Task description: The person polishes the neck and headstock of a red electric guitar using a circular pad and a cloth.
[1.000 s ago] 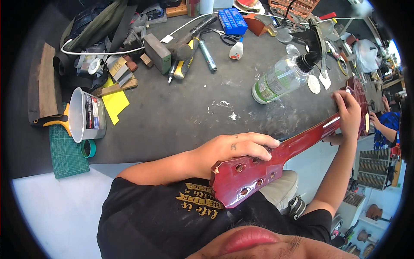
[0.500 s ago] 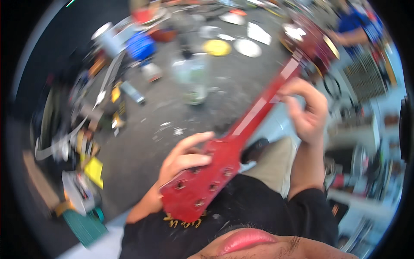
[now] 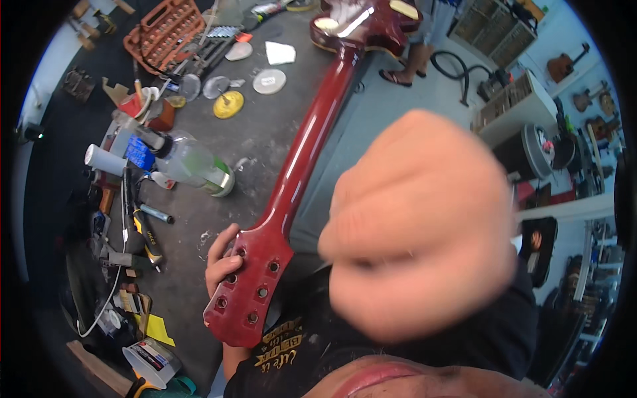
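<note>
A glossy dark red electric guitar [image 3: 312,136] slants from the far edge of the workbench toward me, its rounded neck facing up. Its headstock [image 3: 245,292], with bare tuner holes, lies over my black shirt. My left hand [image 3: 222,260] grips the headstock's left edge, fingers curled over it and the palm hidden underneath. Large and blurred, my right hand [image 3: 421,229] is raised close to the camera, right of the neck and apart from it. Its fingers are curled into a fist; whatever lies inside is hidden.
Left of the neck, a clear spray bottle [image 3: 199,166] lies tilted on the dark workbench [image 3: 199,278]. Around it are a yellow disc [image 3: 228,105], a yellow-black screwdriver [image 3: 147,235] and an orange socket case [image 3: 162,36]. Another person's foot [image 3: 398,77] shows beyond the bench.
My right hand has left the neck and risen toward the camera, closing into a fist. The view has shifted, and the guitar now stands more upright in it. My left hand stays on the headstock.
</note>
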Demonstrator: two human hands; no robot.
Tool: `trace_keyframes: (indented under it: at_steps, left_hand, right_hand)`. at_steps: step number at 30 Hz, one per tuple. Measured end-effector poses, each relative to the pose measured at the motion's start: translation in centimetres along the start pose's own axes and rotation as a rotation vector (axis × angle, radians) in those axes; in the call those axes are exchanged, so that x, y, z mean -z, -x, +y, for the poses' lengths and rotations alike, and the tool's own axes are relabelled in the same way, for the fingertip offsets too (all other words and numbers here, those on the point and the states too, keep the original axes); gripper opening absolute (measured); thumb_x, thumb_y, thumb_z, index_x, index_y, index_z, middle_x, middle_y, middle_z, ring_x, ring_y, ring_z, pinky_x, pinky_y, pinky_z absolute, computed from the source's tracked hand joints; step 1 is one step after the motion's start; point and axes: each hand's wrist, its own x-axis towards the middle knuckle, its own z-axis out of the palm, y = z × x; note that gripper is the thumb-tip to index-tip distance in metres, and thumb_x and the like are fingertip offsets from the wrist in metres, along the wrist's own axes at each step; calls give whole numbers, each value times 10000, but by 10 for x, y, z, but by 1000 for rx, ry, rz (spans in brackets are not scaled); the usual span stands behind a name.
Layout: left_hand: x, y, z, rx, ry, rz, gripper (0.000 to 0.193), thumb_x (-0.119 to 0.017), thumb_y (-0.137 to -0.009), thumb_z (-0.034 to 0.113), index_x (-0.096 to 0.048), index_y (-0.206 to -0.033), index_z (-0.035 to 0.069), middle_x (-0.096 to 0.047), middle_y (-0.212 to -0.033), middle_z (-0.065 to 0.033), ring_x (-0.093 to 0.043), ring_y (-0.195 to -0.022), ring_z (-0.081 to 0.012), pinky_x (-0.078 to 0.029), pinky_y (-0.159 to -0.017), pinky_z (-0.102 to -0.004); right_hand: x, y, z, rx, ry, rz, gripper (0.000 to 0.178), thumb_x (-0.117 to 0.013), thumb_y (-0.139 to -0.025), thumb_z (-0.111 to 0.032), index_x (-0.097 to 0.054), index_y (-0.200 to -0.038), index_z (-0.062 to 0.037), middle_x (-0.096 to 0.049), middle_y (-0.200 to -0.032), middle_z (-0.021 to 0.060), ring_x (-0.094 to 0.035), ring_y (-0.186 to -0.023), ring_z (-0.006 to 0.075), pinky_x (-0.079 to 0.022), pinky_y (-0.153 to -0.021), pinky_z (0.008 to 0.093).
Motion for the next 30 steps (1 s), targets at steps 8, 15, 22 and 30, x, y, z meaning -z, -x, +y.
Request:
trace_keyframes:
  at_steps: [8,15,22,30]
  left_hand:
    - [2,-21,-5,-107,-120,-80,567,-827,-892,56,-515,-1364,105,-380,-1567,-339,-649,-1269,-380,-626,-975,-422]
    - [-17,-40,3,718,777,206,627,-656,-965,528,-551,-1480,186,-465,-1549,-308,-700,-1125,-466,-631,-910,-538]
    - [-23,-63,3,937,1376,-157,605,-418,-1102,514,-432,-1598,168,-557,-1450,-331,-608,-1206,-598,-518,-1032,-660]
    - [-17,-66,23,824,964,-186,424,-571,-1060,258,-540,-1462,124,-601,-1406,-315,-668,-1174,-500,-618,-939,-477]
  right_hand:
    - [-85,89,35,-602,-403,250,110,-659,-871,-88,-702,-954,-30,-721,-844,108,-710,-751,291,-564,-680,383]
    - [-122,115,65,-700,-659,294,114,-609,-861,-37,-695,-928,-6,-711,-794,110,-697,-728,237,-543,-677,357]
    - [-59,102,108,-574,-641,257,93,-630,-825,-34,-704,-881,-29,-701,-771,79,-676,-697,193,-531,-656,351]
    - [40,49,389,-827,119,296,242,-604,-876,-111,-712,-1067,-8,-726,-870,105,-692,-738,171,-561,-704,334]
